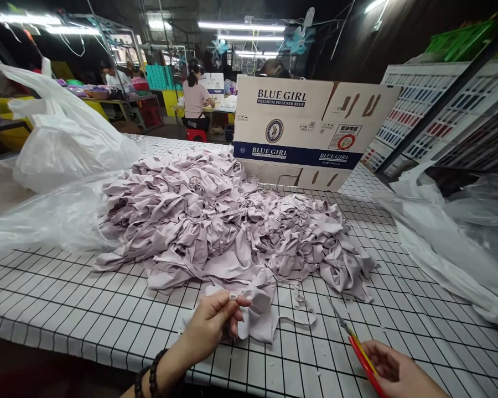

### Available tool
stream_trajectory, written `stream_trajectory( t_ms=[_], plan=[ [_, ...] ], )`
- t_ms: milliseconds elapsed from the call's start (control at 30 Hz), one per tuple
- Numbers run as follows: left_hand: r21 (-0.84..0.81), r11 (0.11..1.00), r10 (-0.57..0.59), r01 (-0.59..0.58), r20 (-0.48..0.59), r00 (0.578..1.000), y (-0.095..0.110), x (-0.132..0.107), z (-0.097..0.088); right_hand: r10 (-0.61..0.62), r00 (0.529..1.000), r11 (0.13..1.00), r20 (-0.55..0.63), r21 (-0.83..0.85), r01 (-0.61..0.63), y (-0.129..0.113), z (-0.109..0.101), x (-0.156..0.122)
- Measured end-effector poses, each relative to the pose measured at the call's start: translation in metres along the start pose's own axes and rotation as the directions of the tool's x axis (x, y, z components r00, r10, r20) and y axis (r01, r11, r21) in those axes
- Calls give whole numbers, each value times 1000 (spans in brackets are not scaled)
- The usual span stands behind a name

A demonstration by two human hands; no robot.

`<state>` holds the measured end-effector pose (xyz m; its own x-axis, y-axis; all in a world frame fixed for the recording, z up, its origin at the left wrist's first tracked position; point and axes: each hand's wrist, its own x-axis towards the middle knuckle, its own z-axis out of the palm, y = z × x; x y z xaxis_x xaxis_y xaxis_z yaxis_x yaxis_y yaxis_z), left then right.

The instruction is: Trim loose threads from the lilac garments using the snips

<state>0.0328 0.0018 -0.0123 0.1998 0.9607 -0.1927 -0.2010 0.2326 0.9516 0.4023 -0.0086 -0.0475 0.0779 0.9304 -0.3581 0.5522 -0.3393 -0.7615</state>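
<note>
My left hand (209, 323), a dark bead bracelet at its wrist, is closed in a pinch over the near side of the table. Between its fingers is a pale mauve cloth piece (260, 318), which lies partly behind the hand. A small whitish bit shows at the fingertips, too small to name. At the lower right, my right hand (398, 370) grips scissors (363, 356) with red and yellow handles, blades pointing away and to the left. A large heap of mauve cloth pieces (199, 210) covers the table beyond both hands. A thin strap (301, 319) trails between them.
A Blue Girl beer carton (290, 124) stands behind the heap on the grid-patterned tablecloth (120, 309). Plastic bags lie at left (62, 138) and right (440, 237). White crates (415, 105) are stacked at the right. A person (197, 99) sits at a farther table.
</note>
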Motion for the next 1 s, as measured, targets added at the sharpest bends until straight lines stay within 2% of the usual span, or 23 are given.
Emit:
stream_trajectory(
  t_ms=[67,133,200,267,367,467,533,833,1000],
  plan=[
    [43,999,16,-17,38,999,2,1,3,-36,998,994,47,108,31,-24,14,-8],
    [110,992,47,-54,65,997,6,2,7,-112,987,988,116,120,98,-57,32,-18],
    [192,977,79,-93,76,994,10,1,10,-202,961,979,187,37,199,-92,51,-26],
    [249,961,104,-120,76,992,14,0,11,-304,935,939,184,-108,327,-121,66,-30],
    [291,943,147,-163,79,986,16,-4,9,-484,861,796,157,-330,507,-147,79,-26],
    [297,936,172,-187,78,982,16,-6,6,-615,763,644,198,-432,631,-155,86,-16],
    [284,941,171,-185,73,983,15,-6,4,-653,729,587,206,-470,659,-156,88,-11],
    [330,930,140,-163,90,986,15,-6,2,-688,691,511,222,-528,678,-157,90,-10],
    [285,950,100,-127,107,989,12,-6,2,-698,682,499,220,-535,682,-157,88,-8]
  ],
)
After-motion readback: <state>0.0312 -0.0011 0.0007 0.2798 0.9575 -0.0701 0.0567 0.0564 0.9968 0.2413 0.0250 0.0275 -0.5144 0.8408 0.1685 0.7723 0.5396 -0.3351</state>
